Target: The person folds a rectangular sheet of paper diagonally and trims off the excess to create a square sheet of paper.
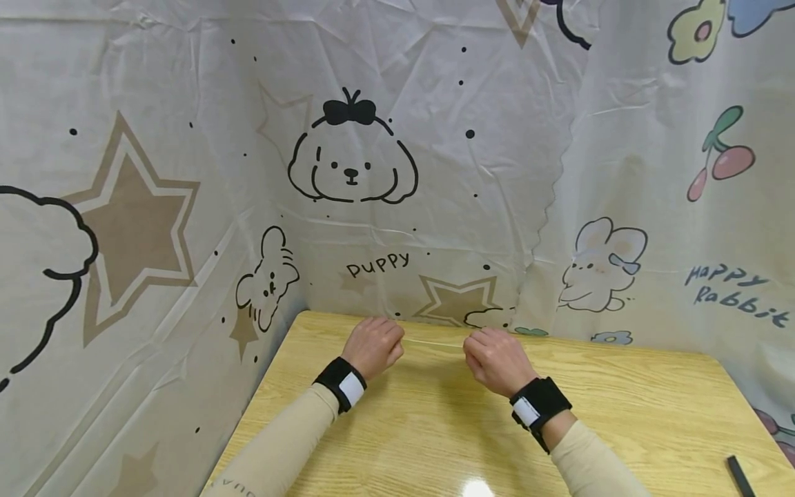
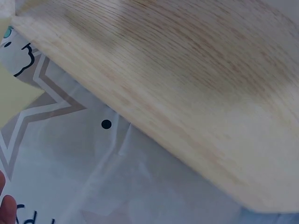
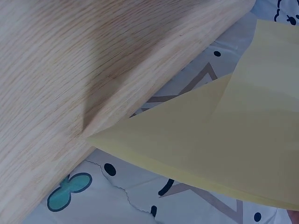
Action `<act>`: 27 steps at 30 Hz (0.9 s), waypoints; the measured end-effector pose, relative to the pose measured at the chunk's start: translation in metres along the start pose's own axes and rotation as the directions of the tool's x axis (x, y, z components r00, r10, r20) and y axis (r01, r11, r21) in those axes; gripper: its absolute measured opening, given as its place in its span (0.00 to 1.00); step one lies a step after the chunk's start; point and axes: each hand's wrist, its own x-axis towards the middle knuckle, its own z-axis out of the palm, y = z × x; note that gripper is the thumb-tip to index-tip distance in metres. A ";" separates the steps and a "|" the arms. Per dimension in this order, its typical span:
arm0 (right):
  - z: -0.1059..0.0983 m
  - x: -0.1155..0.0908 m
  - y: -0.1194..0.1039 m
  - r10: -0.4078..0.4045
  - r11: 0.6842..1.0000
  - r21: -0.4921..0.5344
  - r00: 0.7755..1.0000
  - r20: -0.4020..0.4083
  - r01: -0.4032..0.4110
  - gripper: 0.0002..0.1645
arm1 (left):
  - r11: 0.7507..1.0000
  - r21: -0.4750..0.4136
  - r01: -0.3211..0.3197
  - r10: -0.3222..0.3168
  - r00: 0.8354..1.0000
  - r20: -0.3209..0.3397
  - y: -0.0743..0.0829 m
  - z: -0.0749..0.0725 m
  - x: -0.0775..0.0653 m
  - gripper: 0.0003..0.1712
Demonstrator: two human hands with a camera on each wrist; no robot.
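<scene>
One end each in the curled, bare left hand (image 1: 375, 348) and right hand (image 1: 500, 361), a folded pale-yellow paper sheet (image 3: 201, 140) spans left to right between them at the head view's centre, neither hand nearer, over a yellowish wood-grain tabletop (image 1: 410, 435).
</scene>
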 end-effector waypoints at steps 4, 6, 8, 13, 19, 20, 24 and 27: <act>-0.001 -0.001 0.001 0.007 1.000 0.000 1.000 0.002 -0.007 0.13 | 1.000 -0.015 0.027 -0.027 1.000 0.011 -0.003 0.000 -0.003 0.08; -0.002 -0.002 0.001 0.006 1.000 0.003 1.000 0.008 -0.006 0.13 | 0.999 -0.016 0.031 -0.030 0.999 0.016 -0.004 0.001 -0.004 0.09; -0.002 -0.003 0.003 0.007 1.000 0.002 1.000 0.010 -0.007 0.12 | 0.999 -0.019 0.036 -0.036 0.999 0.020 -0.006 0.001 -0.005 0.09; -0.004 -0.007 0.008 0.028 1.000 -0.006 0.999 -0.019 -0.028 0.12 | 0.992 -0.019 0.124 -0.124 0.992 -0.001 -0.012 -0.001 -0.012 0.14; -0.004 -0.010 0.011 0.047 0.999 -0.001 0.998 -0.033 -0.047 0.12 | 0.970 -0.108 0.219 -0.215 0.976 0.046 -0.006 -0.005 -0.008 0.07; -0.004 -0.010 0.011 0.052 0.999 0.001 0.998 -0.036 -0.052 0.12 | 0.958 -0.145 0.249 -0.240 0.967 0.082 -0.003 -0.005 -0.006 0.05; -0.004 -0.008 0.009 0.081 0.997 0.012 0.996 -0.038 -0.081 0.11 | 0.842 -0.333 0.425 -0.363 0.902 0.233 0.009 -0.004 0.004 0.13; -0.005 -0.006 0.007 0.115 0.993 0.038 0.993 -0.039 -0.114 0.09 | 0.721 -0.480 0.500 -0.430 0.866 0.256 0.016 -0.003 0.014 0.11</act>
